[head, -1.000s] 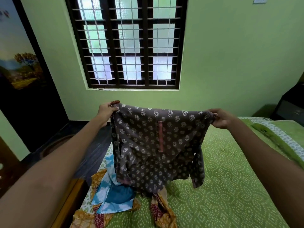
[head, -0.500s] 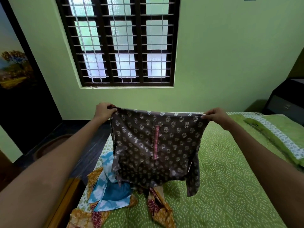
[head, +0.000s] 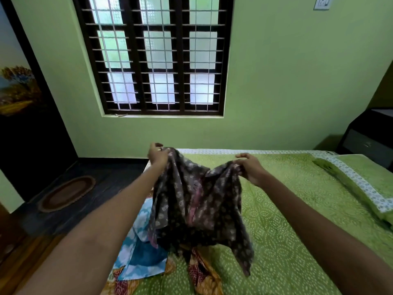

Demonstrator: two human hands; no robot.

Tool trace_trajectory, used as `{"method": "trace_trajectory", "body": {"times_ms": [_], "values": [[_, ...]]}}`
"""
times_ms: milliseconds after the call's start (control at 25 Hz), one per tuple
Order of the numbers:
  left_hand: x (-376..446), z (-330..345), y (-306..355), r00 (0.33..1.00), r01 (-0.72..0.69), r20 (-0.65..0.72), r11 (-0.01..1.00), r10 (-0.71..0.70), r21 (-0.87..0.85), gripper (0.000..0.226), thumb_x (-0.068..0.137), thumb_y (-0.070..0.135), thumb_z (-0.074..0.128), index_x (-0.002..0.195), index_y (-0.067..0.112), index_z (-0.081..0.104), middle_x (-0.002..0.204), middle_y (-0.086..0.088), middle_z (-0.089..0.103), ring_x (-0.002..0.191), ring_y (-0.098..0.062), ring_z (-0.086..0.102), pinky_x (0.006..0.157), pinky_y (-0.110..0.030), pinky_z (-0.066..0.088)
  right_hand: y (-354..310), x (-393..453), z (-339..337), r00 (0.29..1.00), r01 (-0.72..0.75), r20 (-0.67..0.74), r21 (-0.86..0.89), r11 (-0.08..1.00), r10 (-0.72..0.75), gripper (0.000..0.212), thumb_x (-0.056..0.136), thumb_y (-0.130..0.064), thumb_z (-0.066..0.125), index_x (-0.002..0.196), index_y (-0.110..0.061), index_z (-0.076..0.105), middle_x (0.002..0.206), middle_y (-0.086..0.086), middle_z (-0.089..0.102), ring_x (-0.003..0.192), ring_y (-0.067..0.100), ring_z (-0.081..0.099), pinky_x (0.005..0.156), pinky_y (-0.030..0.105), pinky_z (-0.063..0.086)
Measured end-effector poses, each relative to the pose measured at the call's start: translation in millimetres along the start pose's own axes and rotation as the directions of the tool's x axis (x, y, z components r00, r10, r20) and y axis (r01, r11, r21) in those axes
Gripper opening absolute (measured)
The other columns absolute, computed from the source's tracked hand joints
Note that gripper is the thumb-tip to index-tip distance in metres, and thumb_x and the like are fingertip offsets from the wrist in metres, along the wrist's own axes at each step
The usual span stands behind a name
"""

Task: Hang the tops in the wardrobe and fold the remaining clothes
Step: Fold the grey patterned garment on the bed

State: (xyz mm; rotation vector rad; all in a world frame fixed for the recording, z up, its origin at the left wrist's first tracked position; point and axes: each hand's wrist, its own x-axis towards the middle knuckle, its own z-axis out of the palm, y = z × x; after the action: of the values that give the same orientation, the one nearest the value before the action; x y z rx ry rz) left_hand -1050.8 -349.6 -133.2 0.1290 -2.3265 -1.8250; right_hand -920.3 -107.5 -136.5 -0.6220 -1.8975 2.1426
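Head view: the person is standing at the bed w/ both arms out. The left hand, upper centre of the frame, is pinching one shoulder corner of the top; the right hand, right of centre, is gripping the other corner, fingers curled round bunched cloth. Neither hand is free.

The top, dark w/ a pale print and a pinkish placket, is hanging between the two hands, mid-frame, its cloth sagging into a dip along the upper edge. Its long axis is running down from the hands toward the bottom of the frame, one sleeve trailing at lower right. Whether the hem is touching the bed can't be told.

Below it at lower centre-left, a blue cloth and an orange cloth are lying in a pile on the bed, partly under the hanging top.

Key relation: the top is hanging straight below both hands, each holding an end, so neither is nearer. Probably it's being readied for hanging; no wardrobe or hanger is showing for sure, tho a dark panel is sitting at far left.

A window is filling the upper centre, a mat lying on the floor at left.
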Motion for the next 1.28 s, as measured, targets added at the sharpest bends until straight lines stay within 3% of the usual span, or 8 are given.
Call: {"method": "trace_trajectory", "body": {"times_ms": [120,280,440,600,800,960,1160,1280], "values": [[-32.0,24.8,20.2,0.823,-0.418,0.415,0.908,0.388,-0.021,0.019,0.084,-0.004,0.059,0.094,0.011,0.051,0.080,-0.004,0.052,0.064,-0.008,0.047,0.059,-0.022,0.033,-12.5,-17.2,36.4,0.974,0.018,0.226,0.063,0.998,-0.032,0.014,0.089,0.006,0.051,0.080,-0.003,0.057,0.058,0.005,0.055,0.043,0.012,0.054,0.044,0.022,0.047],[-37.1,39.4,39.6,0.599,-0.660,0.662,0.746,0.451,0.088,0.020,0.084,-0.007,0.053,0.092,0.001,0.069,0.090,-0.013,0.069,0.080,-0.013,0.056,0.070,-0.022,0.038,-23.8,-22.7,43.9,0.940,0.047,0.333,0.092,0.995,-0.076,0.019,0.086,0.016,0.041,0.087,0.012,0.059,0.069,0.014,0.069,0.061,0.018,0.069,0.057,0.020,0.055],[-40.3,40.1,45.1,0.571,-0.622,0.723,0.780,0.388,0.073,0.022,0.086,-0.004,0.053,0.099,0.001,0.070,0.096,-0.015,0.069,0.085,-0.015,0.056,0.076,-0.024,0.042,-21.6,-21.6,43.5,0.960,0.156,0.228,0.040,0.987,-0.161,0.009,0.082,0.016,0.057,0.079,0.008,0.059,0.058,0.007,0.068,0.055,0.017,0.068,0.056,0.020,0.056],[-44.2,35.0,45.8,0.580,-0.496,0.752,0.868,0.314,0.020,0.037,0.072,0.036,0.065,0.082,0.001,0.068,0.075,-0.014,0.060,0.072,-0.014,0.047,0.066,-0.028,0.036,-22.5,-19.7,47.6,0.954,0.283,0.142,-0.126,0.951,-0.265,0.015,0.078,0.007,0.067,0.066,0.002,0.060,0.046,-0.001,0.061,0.044,0.007,0.060,0.049,0.017,0.052],[-52.2,30.8,57.3,0.508,-0.725,0.740,0.683,0.441,0.091,0.015,0.076,0.006,0.072,0.089,-0.001,0.073,0.073,-0.012,0.066,0.066,-0.011,0.050,0.054,-0.019,0.035,-26.6,-18.0,48.3,0.905,0.422,0.210,-0.325,0.846,-0.370,0.017,0.079,-0.005,0.071,0.063,-0.009,0.067,0.059,0.002,0.060,0.059,0.011,0.052,0.059,0.020,0.042],[-48.1,25.4,60.3,0.478,-0.767,0.757,0.632,0.445,0.113,0.022,0.078,0.004,0.072,0.099,-0.002,0.072,0.093,-0.016,0.072,0.080,-0.012,0.061,0.062,-0.016,0.042,-23.4,-16.3,38.1,0.866,0.497,0.304,-0.431,0.753,-0.397,0.018,0.078,0.005,0.064,0.093,-0.003,0.071,0.091,0.006,0.060,0.084,0.013,0.055,0.082,0.029,0.044],[-41.8,16.7,69.7,0.487,-0.816,0.681,0.564,0.547,0.131,0.020,0.079,-0.002,0.067,0.098,-0.004,0.071,0.097,-0.017,0.071,0.085,-0.013,0.063,0.064,0.002,0.037,-20.6,-21.8,41.4,0.870,0.489,0.334,-0.489,0.722,-0.363,0.022,0.075,0.008,0.060,0.091,-0.004,0.068,0.082,0.012,0.066,0.076,0.020,0.058,0.075,0.038,0.049],[-31.0,6.2,78.4,0.480,-0.835,0.621,0.540,0.620,0.106,0.018,0.080,-0.004,0.064,0.095,-0.004,0.072,0.094,-0.016,0.072,0.082,-0.012,0.061,0.066,0.003,0.037,-11.6,-26.1,41.3,0.834,0.540,0.524,-0.712,0.449,-0.173,0.034,0.068,-0.023,0.063,0.086,0.005,0.068,0.082,0.015,0.065,0.076,0.024,0.058,0.072,0.035,0.043]]}}
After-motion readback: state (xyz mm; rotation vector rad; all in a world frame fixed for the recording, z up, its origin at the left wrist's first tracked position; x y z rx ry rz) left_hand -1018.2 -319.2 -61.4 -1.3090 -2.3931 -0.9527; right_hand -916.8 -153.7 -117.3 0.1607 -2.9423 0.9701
